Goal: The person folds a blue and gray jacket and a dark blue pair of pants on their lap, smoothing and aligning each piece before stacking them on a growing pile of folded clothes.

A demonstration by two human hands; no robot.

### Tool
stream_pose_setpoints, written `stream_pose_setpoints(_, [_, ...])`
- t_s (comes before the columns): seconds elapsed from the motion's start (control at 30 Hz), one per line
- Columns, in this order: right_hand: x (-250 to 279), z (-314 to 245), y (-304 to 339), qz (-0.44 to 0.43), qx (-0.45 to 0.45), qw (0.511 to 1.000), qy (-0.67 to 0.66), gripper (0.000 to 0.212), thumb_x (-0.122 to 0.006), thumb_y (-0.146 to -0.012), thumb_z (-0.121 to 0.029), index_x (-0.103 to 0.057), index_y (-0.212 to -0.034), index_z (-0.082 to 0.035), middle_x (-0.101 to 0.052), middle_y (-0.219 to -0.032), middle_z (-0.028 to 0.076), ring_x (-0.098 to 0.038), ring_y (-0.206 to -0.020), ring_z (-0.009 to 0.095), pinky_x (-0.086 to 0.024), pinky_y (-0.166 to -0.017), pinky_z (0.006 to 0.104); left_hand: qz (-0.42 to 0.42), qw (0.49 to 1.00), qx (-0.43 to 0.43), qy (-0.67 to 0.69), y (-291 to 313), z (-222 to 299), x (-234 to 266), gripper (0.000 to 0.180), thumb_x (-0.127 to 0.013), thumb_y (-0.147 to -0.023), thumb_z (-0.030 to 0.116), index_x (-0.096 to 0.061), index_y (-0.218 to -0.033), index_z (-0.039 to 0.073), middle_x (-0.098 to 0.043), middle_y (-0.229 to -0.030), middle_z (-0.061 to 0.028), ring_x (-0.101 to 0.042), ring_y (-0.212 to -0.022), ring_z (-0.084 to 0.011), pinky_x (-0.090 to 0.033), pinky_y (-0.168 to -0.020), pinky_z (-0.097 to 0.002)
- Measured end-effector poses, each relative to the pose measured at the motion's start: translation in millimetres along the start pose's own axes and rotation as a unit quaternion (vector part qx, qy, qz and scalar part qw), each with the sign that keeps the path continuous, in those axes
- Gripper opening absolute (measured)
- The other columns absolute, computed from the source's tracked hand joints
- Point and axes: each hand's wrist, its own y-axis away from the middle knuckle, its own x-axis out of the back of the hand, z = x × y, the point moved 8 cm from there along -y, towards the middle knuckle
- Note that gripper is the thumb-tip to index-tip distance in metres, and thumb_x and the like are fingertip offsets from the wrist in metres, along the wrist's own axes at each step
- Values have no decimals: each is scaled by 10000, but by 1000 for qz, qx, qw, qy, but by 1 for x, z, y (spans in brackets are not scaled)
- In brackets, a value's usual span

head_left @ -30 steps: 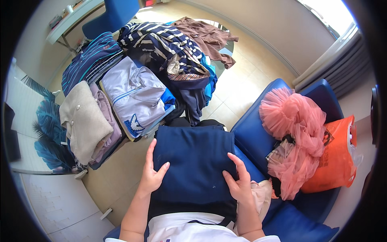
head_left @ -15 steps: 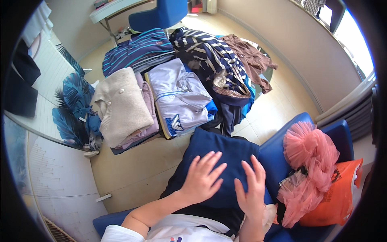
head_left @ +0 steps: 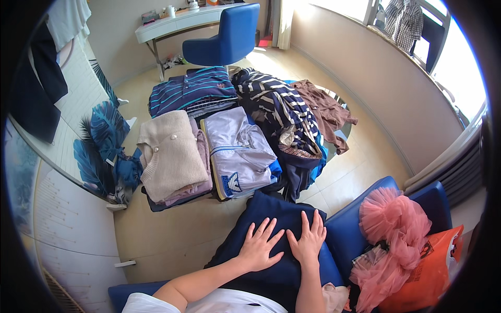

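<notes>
A dark navy folded garment [head_left: 276, 211] lies across my lap; its exact kind I cannot tell. My left hand [head_left: 259, 247] rests flat on it, fingers spread. Close beside, my right hand [head_left: 308, 240] also presses flat on the cloth with its fingers apart. Neither hand grips anything. Just beyond the cloth are stacks of folded clothes, topped by a beige knit cardigan [head_left: 169, 156], a silvery zip jacket [head_left: 237, 151] and a teal-striped navy polo shirt [head_left: 190, 89]. A navy-and-white striped garment [head_left: 284, 104] lies in a loose heap to their right.
A crumpled brown top [head_left: 323, 109] hangs over the table's right side. On the blue seat [head_left: 336, 229] to my right are pink tulle [head_left: 396, 224] and an orange bag [head_left: 433, 276]. A blue chair [head_left: 235, 39] stands by a white desk [head_left: 177, 23] at the back.
Both hands have come down flat onto the navy garment, and the right has moved in nearer the left. The view has tilted up, showing more of the desk and window.
</notes>
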Motion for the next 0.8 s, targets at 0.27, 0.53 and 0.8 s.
stream_pose_setpoints(0.27, [-1, 4, -4, 36, 39, 998, -35, 700, -730, -781, -403, -525, -1397, -141, -362, -1515, 191, -342, -1390, 356, -312, -1083, 533, 16, 999, 9, -28, -3, 4, 5, 677, -600, -869, 516, -476, -1444, 183, -258, -1582, -172, -219, -1468, -350, -175, -1138, -621])
stream_pose_setpoints(0.53, [2, 23, -3, 50, 41, 995, -71, 718, -740, -752, -398, -528, -1390, -147, -377, -1499, 201, -365, -1367, 364, -331, -1059, 536, 4, 999, -1, -46, -15, 19, 3, 635, -600, -862, 524, -541, -1387, 172, -317, -1553, -167, -266, -1445, -342, -192, -1133, -595])
stream_pose_setpoints(0.8, [4, 19, -19, 34, 30, 997, -62, 721, -740, -734, -421, -543, -1373, -151, -406, -1476, 207, -384, -1346, 362, -346, -1027, 537, 115, 981, 138, -73, -54, -40, 6, 838, -725, -761, 543, -417, -1469, 217, -311, -1506, -274, -319, -1375, -468, -336, -1043, -618])
